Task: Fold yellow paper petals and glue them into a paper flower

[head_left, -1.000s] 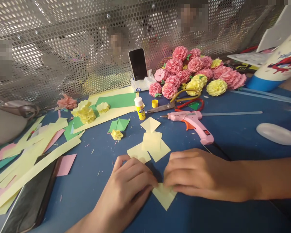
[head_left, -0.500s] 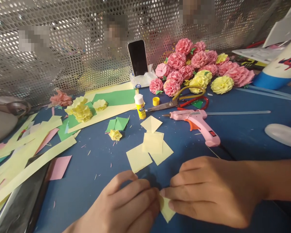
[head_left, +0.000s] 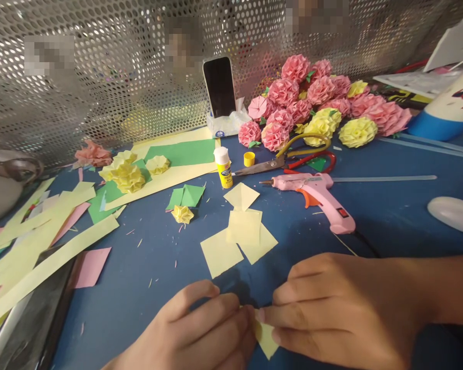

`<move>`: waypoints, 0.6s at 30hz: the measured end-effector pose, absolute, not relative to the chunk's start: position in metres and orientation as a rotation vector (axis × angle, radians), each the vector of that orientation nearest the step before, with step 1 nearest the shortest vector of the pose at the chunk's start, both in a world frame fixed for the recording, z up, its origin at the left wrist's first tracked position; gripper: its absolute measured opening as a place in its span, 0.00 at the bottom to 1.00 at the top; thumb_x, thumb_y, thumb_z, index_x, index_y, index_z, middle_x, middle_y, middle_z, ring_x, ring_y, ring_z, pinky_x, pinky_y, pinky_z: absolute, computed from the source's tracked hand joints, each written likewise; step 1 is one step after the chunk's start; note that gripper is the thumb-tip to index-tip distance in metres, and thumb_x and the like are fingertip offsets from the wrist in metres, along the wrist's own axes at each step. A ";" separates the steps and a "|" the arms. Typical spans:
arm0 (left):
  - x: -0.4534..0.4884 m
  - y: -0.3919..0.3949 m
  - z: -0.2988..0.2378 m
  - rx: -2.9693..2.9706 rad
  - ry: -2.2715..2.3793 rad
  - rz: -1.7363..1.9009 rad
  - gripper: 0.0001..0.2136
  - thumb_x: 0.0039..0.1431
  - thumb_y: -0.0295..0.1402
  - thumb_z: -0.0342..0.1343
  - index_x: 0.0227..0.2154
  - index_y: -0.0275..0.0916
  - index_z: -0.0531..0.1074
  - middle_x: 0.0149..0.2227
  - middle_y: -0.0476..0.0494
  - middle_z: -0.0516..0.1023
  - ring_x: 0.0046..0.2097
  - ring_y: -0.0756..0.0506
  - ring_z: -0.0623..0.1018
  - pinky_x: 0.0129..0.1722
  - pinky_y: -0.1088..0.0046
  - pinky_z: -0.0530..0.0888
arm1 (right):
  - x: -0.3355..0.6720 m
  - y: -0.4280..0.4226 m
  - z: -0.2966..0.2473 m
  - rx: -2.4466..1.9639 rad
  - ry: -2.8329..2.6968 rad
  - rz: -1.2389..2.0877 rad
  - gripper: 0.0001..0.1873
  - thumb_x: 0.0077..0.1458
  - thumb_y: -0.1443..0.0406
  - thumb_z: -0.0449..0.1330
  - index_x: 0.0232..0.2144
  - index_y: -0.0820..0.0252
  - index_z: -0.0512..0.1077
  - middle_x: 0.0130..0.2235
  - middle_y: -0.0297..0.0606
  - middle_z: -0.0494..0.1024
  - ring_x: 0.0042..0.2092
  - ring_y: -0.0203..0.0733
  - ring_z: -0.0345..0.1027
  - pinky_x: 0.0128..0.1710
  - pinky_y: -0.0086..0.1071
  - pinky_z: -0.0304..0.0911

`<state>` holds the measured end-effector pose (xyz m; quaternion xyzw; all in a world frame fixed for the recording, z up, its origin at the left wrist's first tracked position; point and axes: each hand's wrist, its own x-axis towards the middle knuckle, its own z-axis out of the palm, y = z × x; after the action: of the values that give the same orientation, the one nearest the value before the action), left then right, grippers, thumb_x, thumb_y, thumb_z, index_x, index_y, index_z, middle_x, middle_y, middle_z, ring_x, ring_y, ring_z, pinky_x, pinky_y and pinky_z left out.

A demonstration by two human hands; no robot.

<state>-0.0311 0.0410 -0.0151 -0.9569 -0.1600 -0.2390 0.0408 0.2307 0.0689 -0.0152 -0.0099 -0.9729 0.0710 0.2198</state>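
My left hand (head_left: 200, 334) and my right hand (head_left: 339, 308) meet at the near edge of the blue table (head_left: 389, 216). Both pinch a small pale yellow paper square (head_left: 266, 339), fingers curled; most of the paper is hidden under the fingertips. Just beyond my hands lie several loose yellow paper squares (head_left: 239, 231). A small folded yellow paper flower (head_left: 183, 214) sits to their left.
A pink glue gun (head_left: 316, 195), scissors (head_left: 281, 159) and an uncapped glue stick (head_left: 224, 167) lie mid-table. Pink and yellow paper flowers (head_left: 316, 108) are heaped at the back by a propped phone (head_left: 219, 86). Paper strips (head_left: 50, 241) cover the left. A perforated metal screen (head_left: 100, 67) stands behind.
Both hands have drawn toward me with the yellow square, now lower in view. More of the paper is covered by my fingers. Nothing else on the table has moved.
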 end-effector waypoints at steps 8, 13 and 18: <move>-0.033 0.040 -0.011 -2.983 -0.494 -0.554 0.19 0.71 0.21 0.40 0.44 0.40 0.77 0.42 0.55 0.82 0.48 0.50 0.77 0.52 0.71 0.69 | 0.230 0.070 -0.017 -0.018 -2.708 0.204 0.15 0.66 0.68 0.50 0.41 0.67 0.78 0.48 0.40 0.79 0.41 0.39 0.72 0.29 0.34 0.68; -0.037 0.039 -0.003 -2.998 -0.439 -0.384 0.17 0.71 0.23 0.41 0.48 0.40 0.75 0.46 0.56 0.81 0.47 0.50 0.77 0.49 0.71 0.70 | 0.227 0.070 -0.013 -0.069 -2.697 0.250 0.16 0.67 0.69 0.50 0.36 0.64 0.78 0.44 0.36 0.81 0.41 0.37 0.71 0.33 0.33 0.67; -0.039 0.041 -0.005 -3.021 -0.407 -0.412 0.14 0.70 0.27 0.47 0.52 0.42 0.73 0.47 0.57 0.81 0.50 0.50 0.75 0.58 0.72 0.64 | 0.229 0.069 -0.013 -0.147 -2.754 0.310 0.14 0.67 0.61 0.52 0.40 0.62 0.76 0.45 0.35 0.79 0.44 0.38 0.68 0.40 0.34 0.64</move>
<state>-0.0393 0.0407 -0.0046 -0.9816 -0.1322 -0.1338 0.0328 0.2292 0.0693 -0.0128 -0.0522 -0.9757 0.1100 0.1822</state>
